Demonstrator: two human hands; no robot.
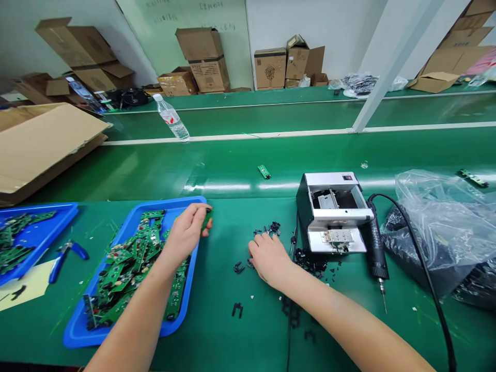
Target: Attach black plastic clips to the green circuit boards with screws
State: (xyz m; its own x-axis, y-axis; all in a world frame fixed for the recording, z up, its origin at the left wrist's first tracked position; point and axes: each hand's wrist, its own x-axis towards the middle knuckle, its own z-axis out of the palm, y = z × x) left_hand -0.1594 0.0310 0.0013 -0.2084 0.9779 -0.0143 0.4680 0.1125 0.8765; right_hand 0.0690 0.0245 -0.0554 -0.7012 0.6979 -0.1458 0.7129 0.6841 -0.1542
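Note:
My left hand (188, 231) is closed on a small green circuit board (206, 218), mostly hidden by the fingers, over the right rim of a blue tray (188, 289). Many green circuit boards (134, 263) lie heaped in that tray. My right hand (270, 258) rests low over the green table, its fingertips at a small pile of black plastic parts (273, 228); whether it pinches one is hidden. More black pieces lie around it, among them a fork-shaped one (237, 310) nearer the front.
Right of my hands stand a silver-black machine (337, 214) and a corded screwdriver (375, 248), beside plastic bags (445, 227). At the left are another blue tray (46, 248), pliers (64, 258) and a cardboard box (42, 144). A water bottle (172, 119) lies farther back.

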